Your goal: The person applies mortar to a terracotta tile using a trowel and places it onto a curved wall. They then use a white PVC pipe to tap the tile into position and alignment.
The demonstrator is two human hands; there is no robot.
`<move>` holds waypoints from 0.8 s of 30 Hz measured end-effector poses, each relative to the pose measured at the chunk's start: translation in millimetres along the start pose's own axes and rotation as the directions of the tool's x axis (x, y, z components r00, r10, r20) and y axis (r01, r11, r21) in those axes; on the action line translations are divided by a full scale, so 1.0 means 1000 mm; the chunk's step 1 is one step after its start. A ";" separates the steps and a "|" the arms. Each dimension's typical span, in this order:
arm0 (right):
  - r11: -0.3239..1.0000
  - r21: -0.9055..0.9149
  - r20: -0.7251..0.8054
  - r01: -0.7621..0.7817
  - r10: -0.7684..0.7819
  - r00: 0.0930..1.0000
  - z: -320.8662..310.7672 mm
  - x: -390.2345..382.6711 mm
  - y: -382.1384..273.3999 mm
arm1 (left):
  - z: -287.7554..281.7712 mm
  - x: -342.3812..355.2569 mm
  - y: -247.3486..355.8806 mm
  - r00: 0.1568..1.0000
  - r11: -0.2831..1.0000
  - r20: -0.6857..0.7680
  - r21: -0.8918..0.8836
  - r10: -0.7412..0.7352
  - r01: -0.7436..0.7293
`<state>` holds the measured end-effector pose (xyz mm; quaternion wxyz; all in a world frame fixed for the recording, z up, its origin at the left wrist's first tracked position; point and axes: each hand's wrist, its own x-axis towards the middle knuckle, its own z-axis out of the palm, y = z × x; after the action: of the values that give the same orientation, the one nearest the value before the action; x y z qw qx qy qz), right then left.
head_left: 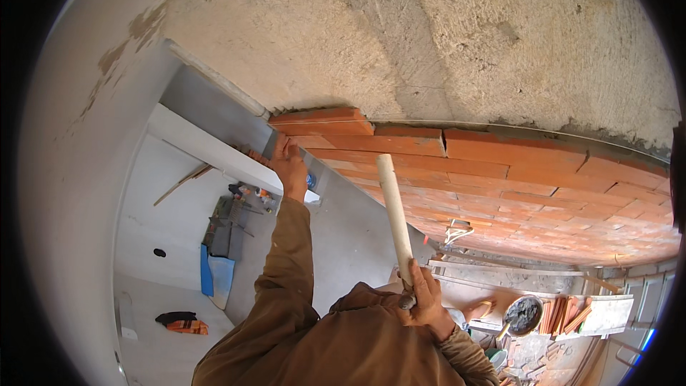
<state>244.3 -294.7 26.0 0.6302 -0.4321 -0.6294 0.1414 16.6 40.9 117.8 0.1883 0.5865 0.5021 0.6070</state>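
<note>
My left hand (289, 168) reaches up to the left end of the brick wall, its fingertips at or very near the end of the top brick (325, 123). The fingers look partly stretched out, with nothing visible in them. In my right hand (426, 300), low in front of my chest, is a hammer (395, 207). I grip it close to its dark metal head, and the pale wooden handle points upward. The top brick lies on the orange brick wall (493, 171), against the rough plastered surface. A thin taut string (514, 126) runs along the upper courses.
Below right, planks hold a bucket of grey mortar (524, 314) and stacked bricks (564, 316). A small metal frame (457, 231) juts from the wall. A pipe (218, 78) slants toward the wall's left end. Far below are a wheelbarrow-like dark container (227, 225) and an orange-and-black cloth (183, 322).
</note>
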 end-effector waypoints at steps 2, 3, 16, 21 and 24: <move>0.998 0.058 0.022 -0.005 0.003 1.000 0.003 0.008 -0.002 | -0.003 0.006 -0.007 0.999 0.999 -0.017 -0.027 -0.028 0.027; 0.998 0.066 0.001 0.009 -0.009 1.000 0.006 0.013 -0.002 | -0.003 0.008 -0.008 0.999 0.998 -0.018 -0.042 -0.037 0.036; 0.997 0.079 -0.005 -0.020 0.021 1.000 0.019 0.035 -0.014 | -0.002 -0.002 0.016 0.987 0.996 0.140 0.029 -0.084 0.081; 0.991 0.080 0.039 -0.104 0.101 0.994 0.018 0.014 -0.007 | 0.022 -0.027 0.042 0.991 0.997 0.122 0.069 -0.047 0.039; 0.988 0.031 0.075 -0.154 0.151 0.986 0.013 -0.001 -0.002 | 0.027 -0.032 0.042 0.990 0.999 0.141 0.043 -0.015 0.009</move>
<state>231.1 -292.1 24.4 0.6019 -0.4622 -0.6142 0.2163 63.8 7.6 130.5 0.2145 0.6288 0.5037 0.5521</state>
